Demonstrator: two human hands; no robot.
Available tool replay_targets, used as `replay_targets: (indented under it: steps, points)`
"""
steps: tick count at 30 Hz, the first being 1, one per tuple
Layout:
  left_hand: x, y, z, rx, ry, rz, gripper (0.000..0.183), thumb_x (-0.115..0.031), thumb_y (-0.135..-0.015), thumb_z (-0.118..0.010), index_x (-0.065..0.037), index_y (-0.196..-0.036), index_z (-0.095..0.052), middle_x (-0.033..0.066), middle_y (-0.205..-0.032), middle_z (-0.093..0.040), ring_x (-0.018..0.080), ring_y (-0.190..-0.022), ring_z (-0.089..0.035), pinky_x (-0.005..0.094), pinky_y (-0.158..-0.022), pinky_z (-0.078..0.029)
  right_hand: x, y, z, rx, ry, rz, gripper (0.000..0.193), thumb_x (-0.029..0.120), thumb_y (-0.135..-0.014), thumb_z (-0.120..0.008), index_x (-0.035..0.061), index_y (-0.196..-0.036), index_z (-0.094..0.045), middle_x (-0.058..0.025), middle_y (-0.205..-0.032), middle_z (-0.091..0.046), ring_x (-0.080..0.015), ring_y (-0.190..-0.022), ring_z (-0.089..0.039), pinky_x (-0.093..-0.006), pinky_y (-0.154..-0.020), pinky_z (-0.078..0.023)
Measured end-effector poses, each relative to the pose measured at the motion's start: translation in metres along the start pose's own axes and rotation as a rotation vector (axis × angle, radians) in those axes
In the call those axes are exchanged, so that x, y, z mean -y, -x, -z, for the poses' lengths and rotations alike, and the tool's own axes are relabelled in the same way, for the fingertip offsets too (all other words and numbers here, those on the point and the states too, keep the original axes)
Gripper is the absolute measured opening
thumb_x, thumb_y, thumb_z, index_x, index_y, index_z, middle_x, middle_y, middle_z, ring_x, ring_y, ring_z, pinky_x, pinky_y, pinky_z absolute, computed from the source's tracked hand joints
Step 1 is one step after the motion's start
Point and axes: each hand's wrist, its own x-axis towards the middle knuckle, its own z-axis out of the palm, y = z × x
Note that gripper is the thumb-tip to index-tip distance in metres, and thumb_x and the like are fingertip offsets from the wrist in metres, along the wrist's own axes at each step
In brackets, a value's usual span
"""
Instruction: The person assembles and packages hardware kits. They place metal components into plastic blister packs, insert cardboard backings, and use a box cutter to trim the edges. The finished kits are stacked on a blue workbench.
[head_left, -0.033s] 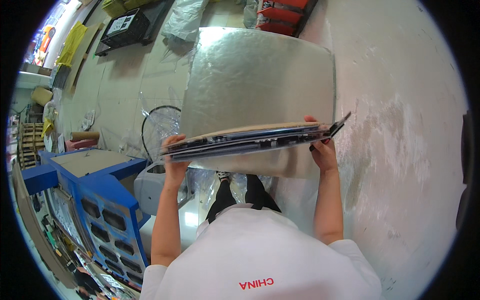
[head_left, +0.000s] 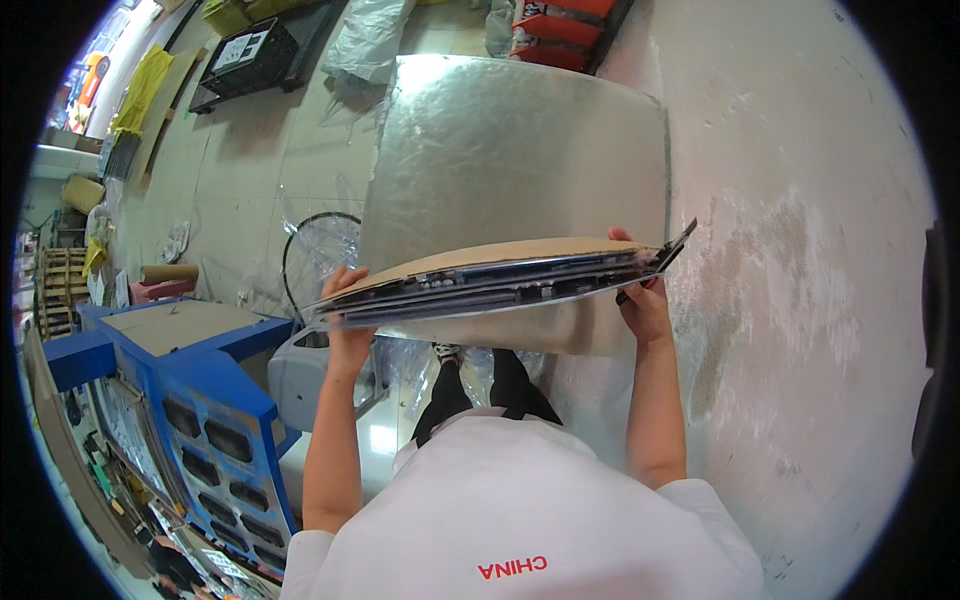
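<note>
Between my hands, above the table, is a thin stack of flat sheets (head_left: pixel 480 285), seen nearly edge-on. Its far face is brown cardboard (head_left: pixel 520 250); the layers nearer me are dark printed sheets with a pale lower edge. My left hand (head_left: pixel 345 310) grips the left end, fingers over the far side. At the other end my right hand (head_left: pixel 645 305) is closed on the stack, fingertips showing behind it. A small black and red thing (head_left: pixel 637 290) shows by my right thumb; I cannot make out what it is. Dark flaps stick out past the right end.
Under the stack lies a silvery metal-topped table (head_left: pixel 520 160). A blue machine frame (head_left: pixel 200 370) and a grey plastic stool (head_left: pixel 305 380) stand to the left. Clear plastic film (head_left: pixel 330 250) lies beside the table. Red bins (head_left: pixel 560 35) and a black crate (head_left: pixel 250 55) are farther off.
The stack has tilted slightly, so more of its cardboard face shows, and its left end has dropped a little toward me. Both hands keep their hold.
</note>
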Motion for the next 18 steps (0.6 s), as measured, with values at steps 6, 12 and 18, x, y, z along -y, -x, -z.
replay_targets:
  steps: [6,12,18]
  points:
    - [-0.039,-0.002,-0.004,0.149,-0.105,-0.324,0.128,-0.050,-0.077,-0.090,-0.013,-0.169,-0.010,0.0163,-0.173,-0.022,0.0335,-0.159,-0.023,0.0488,-0.130,-0.018,0.002,0.006,-0.005,-0.010,0.055,-0.013,0.082,0.029,-0.075,-0.095,0.0080,-0.144,-0.055,-0.0172,-0.170,-0.028,-0.0338,-0.157,-0.028,-0.0479,-0.130,-0.024]
    - [-0.074,0.004,-0.015,-0.012,-0.091,-0.196,0.118,-0.089,-0.083,-0.052,-0.011,-0.167,-0.023,0.0161,-0.170,-0.030,0.0323,-0.158,-0.027,0.0486,-0.129,-0.020,0.010,0.017,-0.006,0.001,-0.002,-0.080,0.090,0.011,-0.066,-0.094,-0.0009,-0.145,-0.052,-0.0181,-0.167,-0.035,-0.0325,-0.158,-0.028,-0.0431,-0.132,-0.018]
    - [-0.076,0.003,-0.030,-0.111,-0.218,-0.186,0.085,-0.063,-0.106,-0.038,-0.001,-0.164,-0.027,0.0192,-0.166,-0.037,0.0310,-0.156,-0.031,0.0462,-0.128,-0.021,0.008,0.019,-0.010,-0.135,0.076,-0.158,0.107,0.018,-0.054,-0.099,-0.0045,-0.148,-0.052,-0.0168,-0.166,-0.039,-0.0299,-0.153,-0.038,-0.0400,-0.126,-0.031]
